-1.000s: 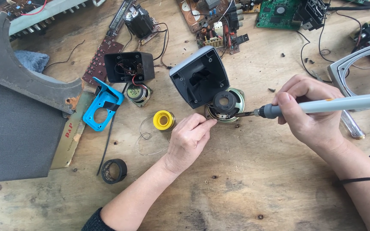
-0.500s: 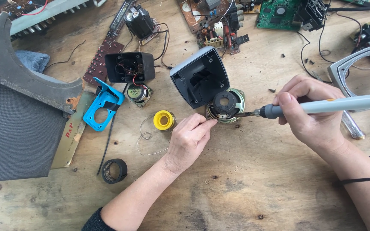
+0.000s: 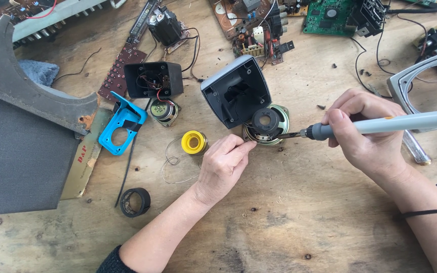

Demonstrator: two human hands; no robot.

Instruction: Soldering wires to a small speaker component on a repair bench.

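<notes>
Right hand (image 3: 365, 134) grips soldering iron (image 3: 380, 124) at speaker (image 3: 266, 124); left hand (image 3: 223, 164) pinches solder wire (image 3: 173, 162).

The left hand (image 3: 222, 167) lay palm down near the middle of the wooden table, its forearm running back toward the near edge, where a dark cuff showed. Its fingers were bunched together, the fingertips (image 3: 246, 145) pinched and pointing toward the far right. The right hand (image 3: 365, 132) came in from the right edge, forearm slanting to the near right corner. Its fingers were curled in a closed pen-like grip, thumb on top, knuckles toward the far edge.
</notes>
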